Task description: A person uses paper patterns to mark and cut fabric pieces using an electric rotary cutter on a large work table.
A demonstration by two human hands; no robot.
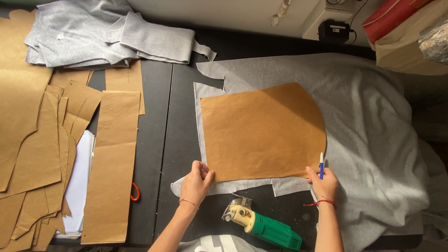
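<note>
Cutting tool: green and cream cutter [261, 225] lay on the dark table [158, 140], close to the person, between the two arms.
Left hand: left hand [196, 182] rested on the near left corner of the brown paper shape [263, 131]. Its fingers were close together and pinched the paper edge with the thumb.
Right hand: right hand [323, 183] sat at the near right corner of the paper. Its fingers were curled shut around a blue and white pen [321, 165], which pointed away from the person.
Paper shape: lay flat on the grey cloth [373, 126], one far corner rounded.
Grey cloth: spread over the right part of the table, bunched up at the right.
Left side: more brown paper pieces [112, 163] lay in a pile, with white sheets [81, 182] under them.
Far left: folded grey cloth pieces [107, 32] sat in a stack.
Orange handle: small orange loop [135, 192] peeked out beside the long paper strip.
</note>
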